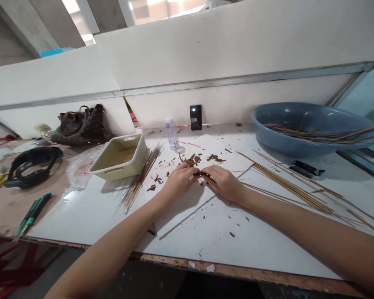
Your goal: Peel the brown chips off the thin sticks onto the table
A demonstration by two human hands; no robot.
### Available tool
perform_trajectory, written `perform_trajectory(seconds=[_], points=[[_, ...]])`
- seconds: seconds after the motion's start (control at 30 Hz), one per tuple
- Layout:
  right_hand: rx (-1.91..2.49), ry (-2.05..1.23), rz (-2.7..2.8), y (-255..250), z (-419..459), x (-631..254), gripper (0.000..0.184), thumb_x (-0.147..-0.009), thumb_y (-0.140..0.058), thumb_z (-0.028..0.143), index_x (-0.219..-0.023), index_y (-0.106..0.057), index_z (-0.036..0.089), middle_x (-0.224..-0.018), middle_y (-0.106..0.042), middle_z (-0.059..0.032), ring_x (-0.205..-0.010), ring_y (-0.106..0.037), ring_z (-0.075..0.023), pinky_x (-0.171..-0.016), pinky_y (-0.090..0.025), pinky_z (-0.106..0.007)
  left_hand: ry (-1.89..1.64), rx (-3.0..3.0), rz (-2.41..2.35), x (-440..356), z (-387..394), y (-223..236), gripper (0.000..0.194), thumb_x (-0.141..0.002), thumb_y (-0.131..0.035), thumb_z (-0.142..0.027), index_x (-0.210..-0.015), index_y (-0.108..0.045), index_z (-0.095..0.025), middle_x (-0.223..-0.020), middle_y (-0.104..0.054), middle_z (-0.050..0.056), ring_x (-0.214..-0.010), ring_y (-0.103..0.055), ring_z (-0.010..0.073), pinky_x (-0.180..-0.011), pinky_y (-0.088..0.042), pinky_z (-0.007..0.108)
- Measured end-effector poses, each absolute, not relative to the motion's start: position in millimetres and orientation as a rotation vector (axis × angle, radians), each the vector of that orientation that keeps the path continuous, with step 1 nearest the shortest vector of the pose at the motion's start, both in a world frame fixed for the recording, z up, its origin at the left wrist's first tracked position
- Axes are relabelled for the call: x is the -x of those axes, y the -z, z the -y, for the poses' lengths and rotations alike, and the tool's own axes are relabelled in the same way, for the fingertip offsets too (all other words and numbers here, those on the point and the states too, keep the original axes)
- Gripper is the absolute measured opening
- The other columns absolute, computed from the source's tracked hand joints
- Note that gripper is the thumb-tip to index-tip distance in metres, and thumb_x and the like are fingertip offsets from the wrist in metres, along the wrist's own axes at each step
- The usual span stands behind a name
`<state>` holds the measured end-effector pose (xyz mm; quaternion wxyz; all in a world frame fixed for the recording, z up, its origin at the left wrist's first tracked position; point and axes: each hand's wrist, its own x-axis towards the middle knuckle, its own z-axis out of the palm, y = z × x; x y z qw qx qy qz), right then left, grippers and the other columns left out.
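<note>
On a white worktop (112, 220), left hand (181, 179) and right hand (223, 181) pinch a brown piece (202, 174) (likely 2-handed for steadiness), brown fragments (191, 159) just beyond.

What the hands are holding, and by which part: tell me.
The left hand and right hand hold a dark brown piece, seemingly by opposite ends; it is partly hidden.

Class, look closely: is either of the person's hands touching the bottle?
No: the left hand and right hand meet at a brown piece, while the bottle stands apart, beyond them.
</note>
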<state>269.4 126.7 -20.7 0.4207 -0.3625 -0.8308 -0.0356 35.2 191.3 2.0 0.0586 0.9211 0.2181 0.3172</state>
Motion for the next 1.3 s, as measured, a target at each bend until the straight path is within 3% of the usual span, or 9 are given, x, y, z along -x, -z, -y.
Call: perform_trajectory(seconds=[0.4, 0.63, 0.8, 1.3], points=[[0.84, 0.063, 2.123, 18, -123, -270, 0.03, -0.116, -0.049, 0.022, -0.141, -0.064, 0.019, -0.11, -0.079, -0.0133, -0.1, -0.074, -0.0298, -0.086, -0.066, -0.047, -0.946, -2.785, -0.608, -37, -185, -10, 0.022, -0.114, -0.06, -0.03, -0.108, -0.078, -0.018, -0.094, -0.079, 0.011, -0.095, -0.068, 0.0274, -0.081, -0.061, 0.041], [0.901, 0.088, 2.101, 20, -127, -268, 0.037, -0.116, -0.051, 0.024, -0.151, -0.061, 0.018, -0.124, -0.079, -0.0167, -0.113, -0.075, -0.0318, -0.098, -0.066, -0.052, -0.916, -2.829, -0.624, -36, -194, -4, 0.021, -0.114, -0.06, -0.028, -0.109, -0.079, -0.019, -0.093, -0.078, 0.011, -0.098, -0.07, 0.0286, -0.082, -0.062, 0.042], [0.863, 0.078, 2.091, 23, -129, -269, 0.028, -0.115, -0.053, 0.022, -0.141, -0.066, 0.021, -0.114, -0.08, -0.0116, -0.104, -0.077, -0.0289, -0.091, -0.067, -0.048, -0.862, -2.825, -0.644, -36, -194, -1, 0.023, -0.114, -0.061, -0.032, -0.111, -0.08, -0.02, -0.095, -0.079, 0.011, -0.097, -0.069, 0.0284, -0.083, -0.063, 0.044], [0.839, -0.006, 2.128, 23, -124, -270, 0.03, -0.116, -0.05, 0.021, -0.143, -0.064, 0.022, -0.115, -0.078, -0.0129, -0.106, -0.075, -0.0298, -0.092, -0.067, -0.05, -0.83, -2.852, -0.625, -37, -192, -1, 0.026, -0.115, -0.056, -0.029, -0.107, -0.078, -0.019, -0.097, -0.077, 0.011, -0.099, -0.069, 0.0293, -0.084, -0.062, 0.045]])
